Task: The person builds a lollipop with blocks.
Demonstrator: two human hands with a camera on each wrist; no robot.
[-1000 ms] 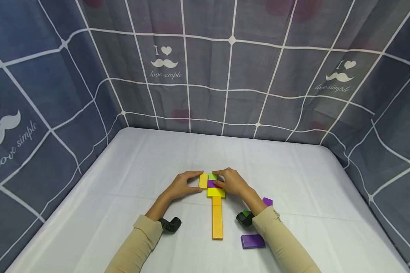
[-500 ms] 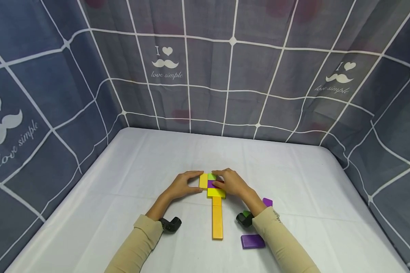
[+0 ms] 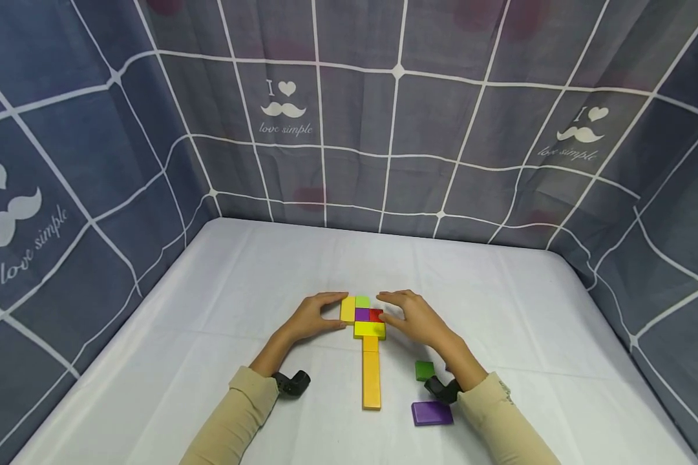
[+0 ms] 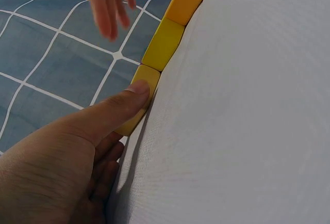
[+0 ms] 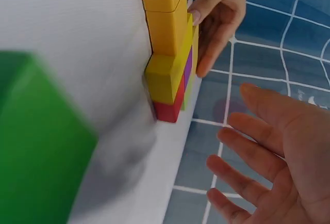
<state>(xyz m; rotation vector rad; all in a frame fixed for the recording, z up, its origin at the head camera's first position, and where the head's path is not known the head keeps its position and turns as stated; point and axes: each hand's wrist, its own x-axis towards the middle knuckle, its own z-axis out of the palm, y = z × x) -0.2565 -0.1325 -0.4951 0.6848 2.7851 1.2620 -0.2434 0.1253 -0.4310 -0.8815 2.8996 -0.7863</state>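
Observation:
My left hand (image 3: 309, 316) holds an upright-lying yellow block (image 3: 348, 310) at its two ends, thumb at the near end and fingers at the far one; in the left wrist view the thumb presses the yellow block (image 4: 140, 113). Against that block sit a light green block (image 3: 362, 301) and a purple block (image 3: 362, 314), then a red block (image 3: 375, 315). Below them lies a lime-yellow block (image 3: 369, 330), with a short orange block (image 3: 370, 343) and a long orange block (image 3: 371, 381) trailing toward me. My right hand (image 3: 414, 316) hovers beside the red block, fingers spread, holding nothing.
A green block (image 3: 424, 370) and a purple rectangular block (image 3: 432, 413) lie near the right wrist. Black wrist cameras sit under both wrists. A white cloth (image 3: 256, 271) covers the table, and a grey-blue checked curtain (image 3: 355, 110) surrounds it.
The right hand has let go of the blocks and drawn back to the right, uncovering the red block and the green block. The left hand has stayed on the yellow block.

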